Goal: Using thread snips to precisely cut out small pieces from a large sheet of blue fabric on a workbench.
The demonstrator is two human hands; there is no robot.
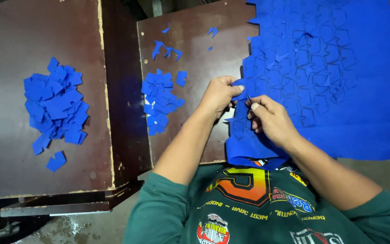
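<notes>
A large blue felt sheet [366,90], die-cut into many small outlined shapes, covers the right of the brown table [195,36] and hangs over its near edge. My left hand [220,95] pinches a small blue piece at the sheet's jagged left edge between thumb and fingers. My right hand [269,118] rests on the sheet just right of it, fingers curled on a thin pointed tool whose tip meets the pinched piece. A heap of loose blue cut pieces [160,101] lies on the table left of my hands.
A bigger pile of blue cut pieces [55,106] sits on a second brown tabletop [5,153] at the left, across a dark gap [125,90]. A few blue scraps [165,49] lie at the table's far side. Wet concrete floor shows below.
</notes>
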